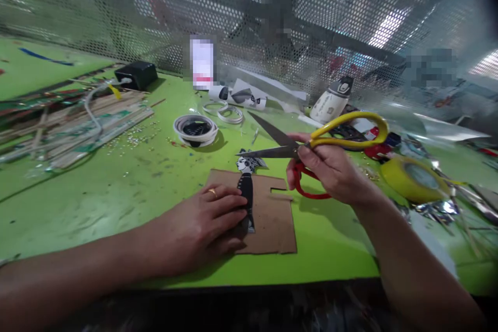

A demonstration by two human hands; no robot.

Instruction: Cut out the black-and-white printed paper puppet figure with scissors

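Note:
A brown cardboard piece (272,225) with a notch near its upper right lies close to the table's front edge. On it rests a black and white paper figure (246,187), its head reaching past the cardboard's top edge. My left hand (210,220), a ring on one finger, lies flat with fingers spread over the cardboard's left part, fingertips on the figure's body. In my right hand (327,168) are large scissors (280,151) with one yellow and one red handle. Their blades are apart and point left, the lower one over the figure's head.
Behind stand a white tape roll (195,130), looped white cable (229,113) and a lit phone (202,62). Wooden strips (105,135) and a black box (136,74) are at left; a yellow tape roll (414,179) and a white bottle (332,101) at right. Metal mesh (233,10) backs the table.

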